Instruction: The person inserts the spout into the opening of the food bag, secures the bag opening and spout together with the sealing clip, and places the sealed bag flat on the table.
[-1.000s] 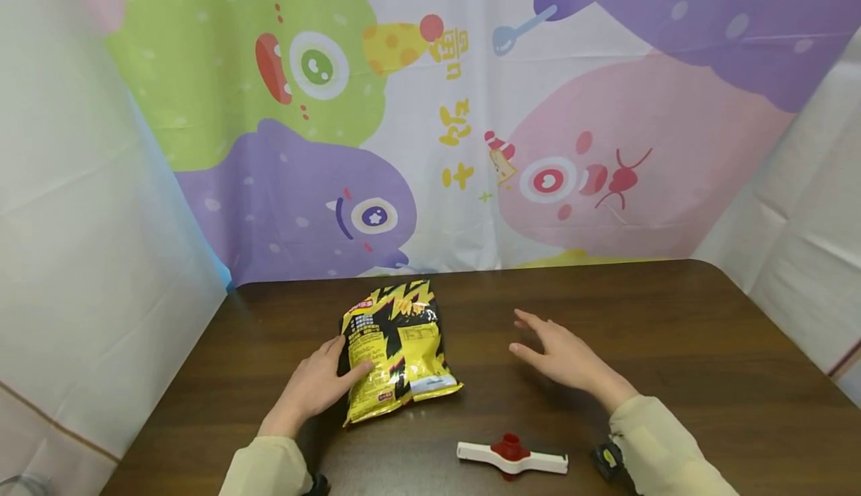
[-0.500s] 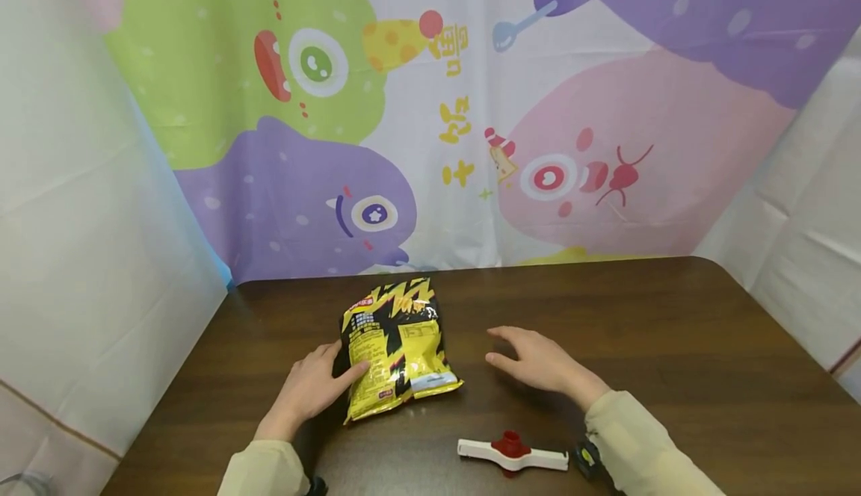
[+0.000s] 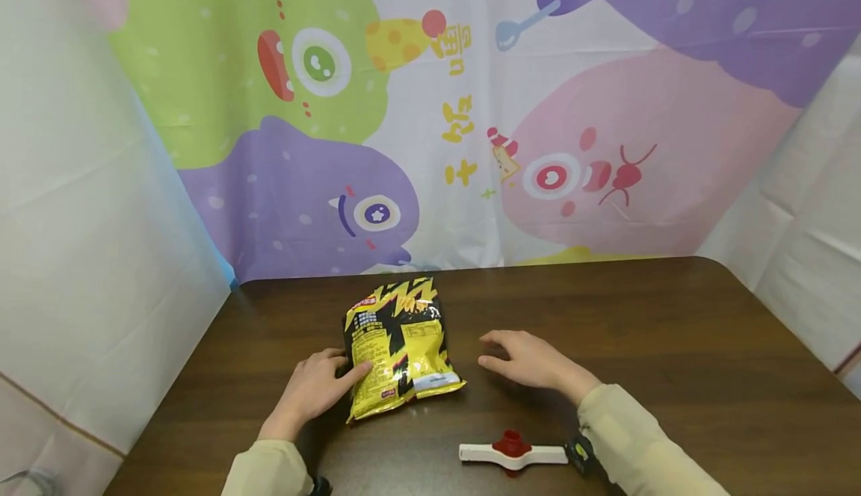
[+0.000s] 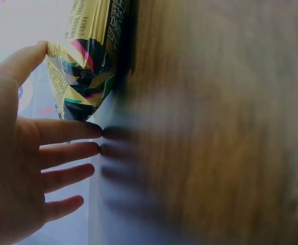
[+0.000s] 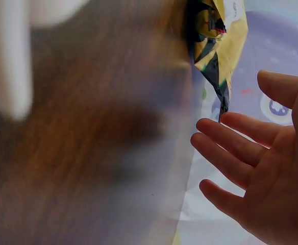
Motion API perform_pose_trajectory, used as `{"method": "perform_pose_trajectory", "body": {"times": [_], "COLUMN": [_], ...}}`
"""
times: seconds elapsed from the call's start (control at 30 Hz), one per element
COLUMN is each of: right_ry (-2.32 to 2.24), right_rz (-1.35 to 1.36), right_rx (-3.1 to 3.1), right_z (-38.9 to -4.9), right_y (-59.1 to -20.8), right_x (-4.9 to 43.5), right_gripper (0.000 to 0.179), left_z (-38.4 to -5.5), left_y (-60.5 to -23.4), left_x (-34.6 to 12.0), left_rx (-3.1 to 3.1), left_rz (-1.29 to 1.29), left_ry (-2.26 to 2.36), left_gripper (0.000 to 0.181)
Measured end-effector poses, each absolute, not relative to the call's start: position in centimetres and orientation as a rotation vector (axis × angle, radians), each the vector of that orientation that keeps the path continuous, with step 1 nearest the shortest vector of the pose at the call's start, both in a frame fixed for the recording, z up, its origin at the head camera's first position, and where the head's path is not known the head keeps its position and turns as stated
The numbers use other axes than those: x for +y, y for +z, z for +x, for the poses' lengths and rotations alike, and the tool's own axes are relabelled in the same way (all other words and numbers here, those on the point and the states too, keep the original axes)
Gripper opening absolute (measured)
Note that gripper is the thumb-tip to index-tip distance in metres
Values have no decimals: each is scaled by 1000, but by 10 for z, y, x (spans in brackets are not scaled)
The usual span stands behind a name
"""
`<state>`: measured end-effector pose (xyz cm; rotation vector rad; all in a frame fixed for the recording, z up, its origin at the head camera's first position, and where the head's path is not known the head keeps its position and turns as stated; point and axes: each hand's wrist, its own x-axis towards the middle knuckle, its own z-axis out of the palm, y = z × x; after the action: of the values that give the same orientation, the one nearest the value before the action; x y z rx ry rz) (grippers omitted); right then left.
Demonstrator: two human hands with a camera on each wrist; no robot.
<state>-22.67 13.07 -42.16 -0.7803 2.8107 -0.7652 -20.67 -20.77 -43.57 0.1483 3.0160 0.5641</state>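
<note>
A yellow-and-black snack bag (image 3: 403,354) lies on the brown table, left of centre in the head view. At its left edge is my left hand (image 3: 315,385), thumb touching the bag's face. The left wrist view shows the left fingers (image 4: 67,153) straight and spread beside the bag, not curled round it. My right hand (image 3: 534,361) hovers to the right of the bag, with a gap between them. Its fingers (image 5: 230,148) look relaxed, with nothing held. A white bar-shaped tool with a red round middle (image 3: 513,447) lies near the table's front.
The dark wooden table (image 3: 639,317) extends to both sides. A cartoon-printed curtain (image 3: 457,227) hangs along its back edge, and pale cloth walls (image 3: 87,205) stand left and right. The right wrist's black strap device (image 3: 580,454) is close to the tool's right end.
My right hand has moved left toward the bag and slightly nearer to me. The left hand stays at the bag's left edge, and the bag and tool have hardly moved.
</note>
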Motion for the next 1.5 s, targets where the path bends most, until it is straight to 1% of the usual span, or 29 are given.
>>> {"method": "perform_pose_trajectory", "body": {"times": [0.2,0.47,0.67,0.9,1.5], "right_ry": [-766,-787,-819,-818,-817], "right_rz": [-836,-833,-838,-906,-894], "right_rx": [2726,2680,2627,2578,2582], "right_z": [-227,-227,-225,-226,-223], "right_y": [-425,-426,-426,-426,-422], "right_x": [123,114,113,113,114], "right_gripper": [45,45,43,41,45], "left_z": [-208,-208,-207,-206,-211], "left_y": [-437,-436,-435,-434,-437], "left_x": [-207,-205,-201,-195,-181], "left_rx": [3036,3045,3017,2971,2970], "left_rz": [188,233,237,259,289], "left_ry": [564,585,608,647,785], "left_gripper": [73,69,70,70,67]}}
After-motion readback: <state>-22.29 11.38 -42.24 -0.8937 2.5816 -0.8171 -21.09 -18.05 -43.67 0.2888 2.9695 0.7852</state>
